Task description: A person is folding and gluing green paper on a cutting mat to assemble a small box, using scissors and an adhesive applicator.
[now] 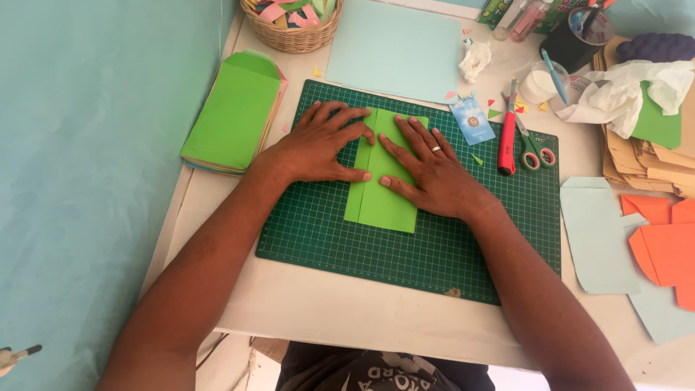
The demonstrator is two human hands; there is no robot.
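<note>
- While both hands press flat, the green paper (384, 190) lies in the middle of the green cutting mat (434, 246), its two long side flaps already folded inward
- Left hand (318, 148) rests spread on the left flap, fingers straight and gripping nothing
- Right hand (427, 170) lies open on the right flap, fingers fanned, holding nothing
- Judging by the finished green envelopes (232, 116) stacked to the left, the side folds look done, while the bottom and top flaps seem left to fold
- Scissors (534, 148) and a red knife (507, 141) sit untouched near the mat's right edge
</note>
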